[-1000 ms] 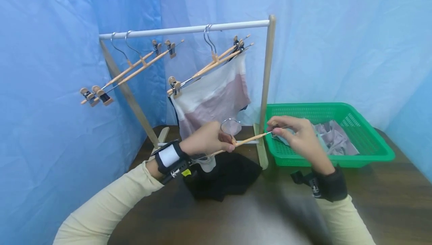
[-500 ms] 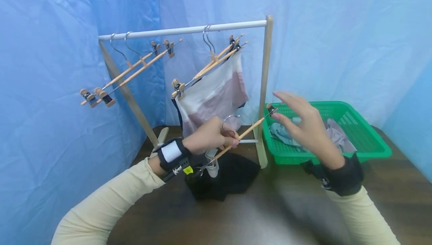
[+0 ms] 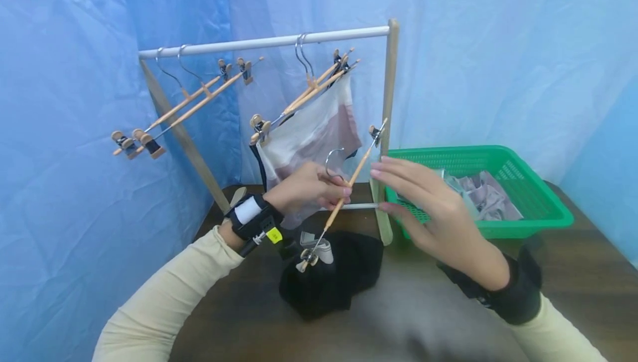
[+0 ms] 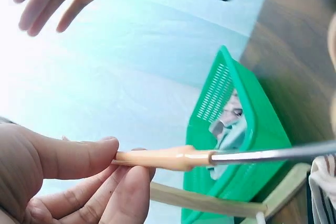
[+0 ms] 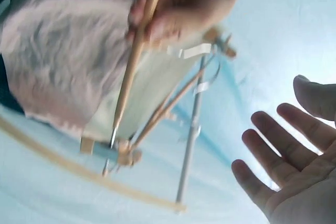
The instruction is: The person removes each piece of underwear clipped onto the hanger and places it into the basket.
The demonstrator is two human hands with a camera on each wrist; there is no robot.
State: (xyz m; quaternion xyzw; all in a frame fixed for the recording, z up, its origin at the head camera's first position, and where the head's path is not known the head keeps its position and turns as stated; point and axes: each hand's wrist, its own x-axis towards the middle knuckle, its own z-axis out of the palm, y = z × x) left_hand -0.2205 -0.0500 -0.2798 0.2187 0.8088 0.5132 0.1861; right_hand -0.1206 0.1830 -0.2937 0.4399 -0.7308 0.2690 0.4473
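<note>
Hanger point(image 3: 359, 168): where is it, in the head view?
Pinched in the left hand point(image 3: 306, 189); the right hand point(image 3: 436, 210) is spread beside it, the green basket point(image 3: 530, 229) beyond.
Left wrist view?
The left thumb and fingers pinch it.
Right wrist view?
The right hand's fingers are spread, apart from the hanger.

Held hanger point(image 3: 359, 167) before the rack point(image 3: 264, 42)

Long cream sleeves point(image 3: 154, 301) on me, kinda rumpled near the cuff. Left side's got a chunky black strap point(image 3: 267, 212) with a white patch point(image 3: 247, 210), some silvery fitting point(image 3: 259, 237) and a bright yellow tag point(image 3: 273, 235). Right side, another wide black band point(image 3: 515, 291), also chunky.
</note>
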